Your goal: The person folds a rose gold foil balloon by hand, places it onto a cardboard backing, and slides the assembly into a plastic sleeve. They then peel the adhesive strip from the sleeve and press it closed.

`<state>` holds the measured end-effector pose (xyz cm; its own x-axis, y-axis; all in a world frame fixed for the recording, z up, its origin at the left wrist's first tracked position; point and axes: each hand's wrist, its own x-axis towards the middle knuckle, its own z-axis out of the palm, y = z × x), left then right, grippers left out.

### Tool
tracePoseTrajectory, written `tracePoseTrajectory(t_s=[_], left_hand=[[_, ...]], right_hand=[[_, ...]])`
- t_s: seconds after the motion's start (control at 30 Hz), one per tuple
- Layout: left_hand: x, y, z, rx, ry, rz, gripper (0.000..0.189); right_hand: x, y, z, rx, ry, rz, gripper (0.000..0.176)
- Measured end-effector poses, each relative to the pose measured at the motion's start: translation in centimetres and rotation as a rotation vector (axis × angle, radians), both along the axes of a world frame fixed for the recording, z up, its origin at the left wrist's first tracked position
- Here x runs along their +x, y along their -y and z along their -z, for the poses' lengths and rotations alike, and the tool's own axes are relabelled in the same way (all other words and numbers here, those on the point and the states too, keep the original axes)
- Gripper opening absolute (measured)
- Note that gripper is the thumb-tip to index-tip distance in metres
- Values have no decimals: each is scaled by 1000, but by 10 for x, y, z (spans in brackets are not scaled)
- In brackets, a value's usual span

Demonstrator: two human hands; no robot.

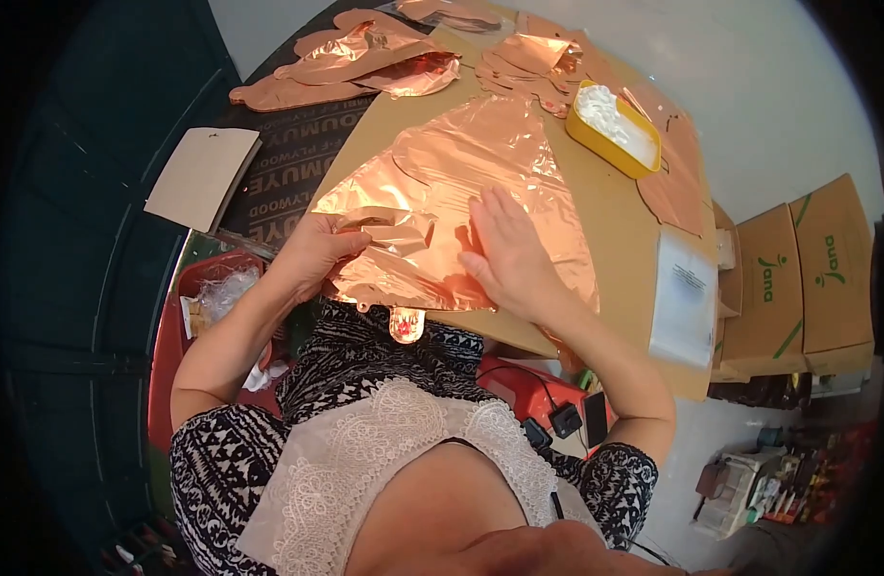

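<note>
A shiny copper-coloured foil balloon [471,144], flat and uninflated, lies creased across the cardboard in front of me. Its near edge overhangs toward my lap, where a small rounded foil tab [406,324] hangs down. At the balloon's left side my left hand [317,252] is closed, with thumb and fingers pinching a wrinkled fold of the foil. My right hand [507,252] rests flat on the middle of the balloon, fingers stretched out and palm down.
More flat copper foil pieces lie in piles [365,58] at the back. A yellow tub [615,144] with white material stands back right. Plastic-wrapped sheets [682,298] lie at the right edge. Cardboard boxes [797,278] stand beyond. A red bin [216,278] holds clear plastic at left.
</note>
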<state>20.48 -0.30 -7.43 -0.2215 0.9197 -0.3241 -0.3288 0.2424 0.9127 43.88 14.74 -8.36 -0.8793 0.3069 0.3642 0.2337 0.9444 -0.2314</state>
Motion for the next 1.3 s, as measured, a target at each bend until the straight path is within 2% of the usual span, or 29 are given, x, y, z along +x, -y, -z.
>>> tracePoseTrajectory(t_s=[0.03,0.17,0.3,0.4,0.53,0.57,0.67,0.77,0.87,0.97,1.07,1.3], left_hand=[[-2,0,2,-16,-22,-3,32],[-12,1,17,-93,-141,-34,24],[-20,8,5,-65,-241,-114,18],[-23,25,-19,-57,-511,-340,17],[-39,58,14,-12,-999,-673,28],[-34,68,17,-13,-962,-709,33],[-22,94,36,-119,-1062,-697,39],[6,103,40,-251,-498,-603,44],[28,99,38,-232,32,-464,44],[40,90,46,-116,162,-507,36],[45,85,43,-55,62,-574,26],[50,74,33,29,-104,-627,22]], right_hand=[[-4,2,4,11,50,0,67],[-12,9,23,21,151,-23,73],[-12,10,24,60,191,-23,77],[-13,13,20,59,207,-25,79],[-14,14,18,48,202,-26,83],[-13,16,17,47,203,-28,83],[-13,17,14,49,221,-32,84],[-13,16,17,60,231,-31,83],[-12,15,18,67,218,-37,82],[-11,15,18,66,205,-43,82],[-9,15,17,60,197,-48,81],[-9,17,16,65,189,-50,80]])
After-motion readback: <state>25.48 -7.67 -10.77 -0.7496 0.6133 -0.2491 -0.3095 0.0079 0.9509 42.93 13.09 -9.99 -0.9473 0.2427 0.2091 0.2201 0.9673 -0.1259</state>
